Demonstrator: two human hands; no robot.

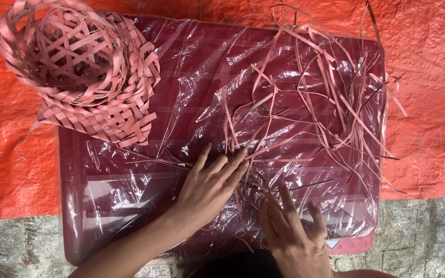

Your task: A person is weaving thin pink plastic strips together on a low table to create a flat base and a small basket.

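Both hands flat on a tangle of thin pink strips

Left hand [211, 186] presses spread fingers on the strips [305, 113]; right hand [292, 231] looks open too, pinching nothing, I think. They seem light, springy, slippery on the plastic-wrapped table [109, 195]; grab near the crossing. Woven basket [78, 67] sits far left.

Only one view on my end: the head camera, looking almost straight down from above at close range. The plastic-wrapped maroon table [130, 206] fills most of the frame, the orange tarp [428, 103] runs along the far side, and stone paving [423, 237] edges the near side.
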